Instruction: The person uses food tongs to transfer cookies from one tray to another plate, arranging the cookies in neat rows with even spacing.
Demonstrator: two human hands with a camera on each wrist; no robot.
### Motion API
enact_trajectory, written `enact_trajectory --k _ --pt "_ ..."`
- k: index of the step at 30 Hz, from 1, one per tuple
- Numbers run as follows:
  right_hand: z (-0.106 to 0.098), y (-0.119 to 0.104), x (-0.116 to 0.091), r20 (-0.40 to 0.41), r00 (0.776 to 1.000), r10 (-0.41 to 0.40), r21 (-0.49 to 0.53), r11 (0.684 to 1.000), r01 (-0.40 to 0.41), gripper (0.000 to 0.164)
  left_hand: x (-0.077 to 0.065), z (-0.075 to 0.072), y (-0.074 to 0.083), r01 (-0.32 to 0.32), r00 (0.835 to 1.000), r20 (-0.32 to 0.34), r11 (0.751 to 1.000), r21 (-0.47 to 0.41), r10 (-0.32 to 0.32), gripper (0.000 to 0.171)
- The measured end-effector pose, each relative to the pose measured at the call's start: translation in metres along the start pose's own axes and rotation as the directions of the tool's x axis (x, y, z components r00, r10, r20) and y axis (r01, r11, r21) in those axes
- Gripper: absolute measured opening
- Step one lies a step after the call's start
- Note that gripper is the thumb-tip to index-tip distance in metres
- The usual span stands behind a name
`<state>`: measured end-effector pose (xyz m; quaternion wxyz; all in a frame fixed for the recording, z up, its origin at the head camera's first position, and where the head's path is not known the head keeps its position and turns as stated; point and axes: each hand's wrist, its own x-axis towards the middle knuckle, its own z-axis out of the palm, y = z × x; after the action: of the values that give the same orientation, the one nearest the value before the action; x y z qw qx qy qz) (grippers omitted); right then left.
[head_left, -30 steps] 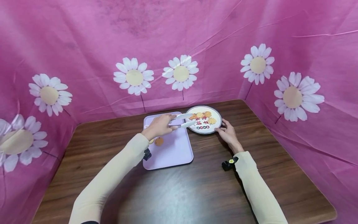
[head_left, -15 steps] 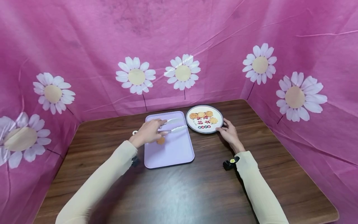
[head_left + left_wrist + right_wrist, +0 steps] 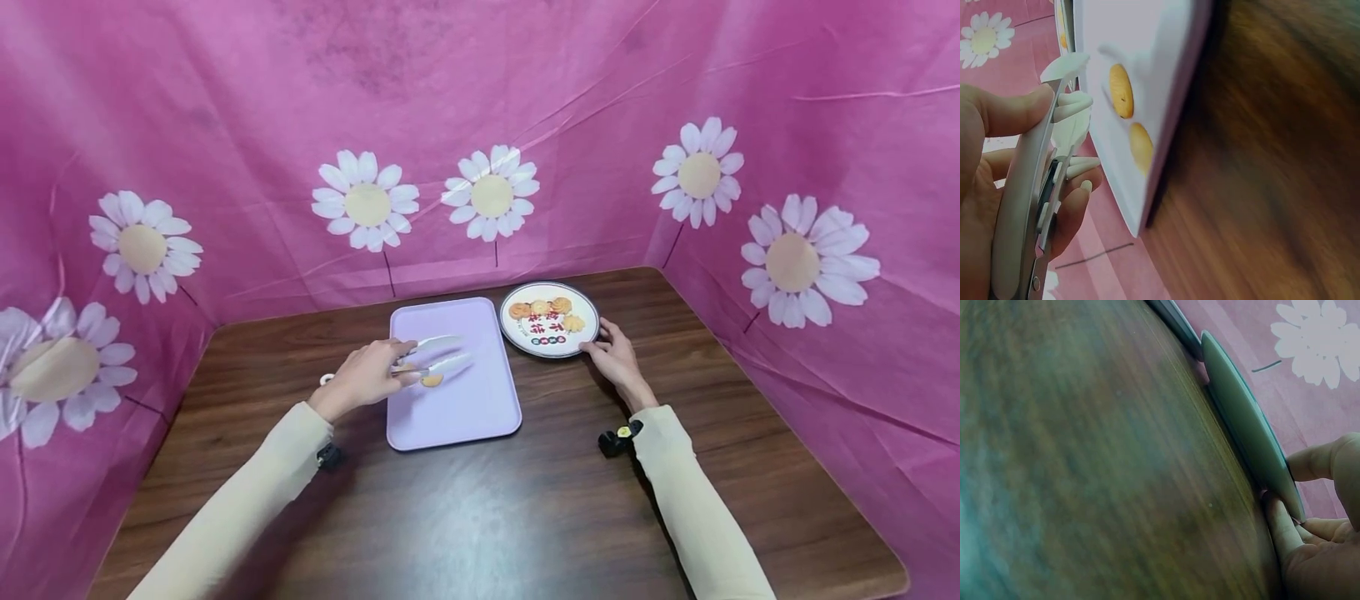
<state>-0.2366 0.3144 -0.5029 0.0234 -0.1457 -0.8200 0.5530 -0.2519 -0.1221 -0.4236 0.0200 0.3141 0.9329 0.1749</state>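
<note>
My left hand (image 3: 367, 375) grips a pair of metal tongs (image 3: 1019, 206) with white tips, held over the left part of a lilac tray (image 3: 465, 417). The tong arms are spread, with nothing between the tips. Two cookies lie on the tray in the left wrist view, one round cookie (image 3: 1121, 91) and another cookie (image 3: 1141, 147) nearer the rim. In the head view the tongs partly cover them. My right hand (image 3: 617, 360) pinches the near right rim of a round white plate (image 3: 517, 335), thumb on one side and fingers on the other. Several cookies (image 3: 540, 308) lie on the plate.
The plate stands against the tray's right side on a brown wooden table (image 3: 465, 517). A pink cloth (image 3: 420, 100) printed with daisies hangs behind and at both sides of the table.
My left hand has moved left and toward me with the tongs, from the plate's left edge to above the tray's cookies. The right hand keeps its hold on the plate.
</note>
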Motion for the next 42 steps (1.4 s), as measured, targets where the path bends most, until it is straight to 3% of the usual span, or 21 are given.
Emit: enact_trajectory --k 12,25,42 --pt "0.001 -0.001 0.002 -0.002 1.000 -0.003 -0.003 1.000 0.003 0.081 -0.027 -0.009 -0.012 0.050 0.998 0.028 0.999 -0.019 -0.049 0.057" --pt "0.001 0.001 0.003 -0.004 1.000 -0.005 0.002 1.000 0.005 0.081 -0.043 -0.008 -0.016 0.058 0.998 0.041 0.998 -0.006 -0.057 0.058" --pt "0.002 -0.001 0.003 -0.001 1.000 -0.010 0.002 1.000 0.010 0.081 -0.054 -0.007 -0.017 0.056 0.998 0.041 0.998 -0.016 -0.055 0.058"
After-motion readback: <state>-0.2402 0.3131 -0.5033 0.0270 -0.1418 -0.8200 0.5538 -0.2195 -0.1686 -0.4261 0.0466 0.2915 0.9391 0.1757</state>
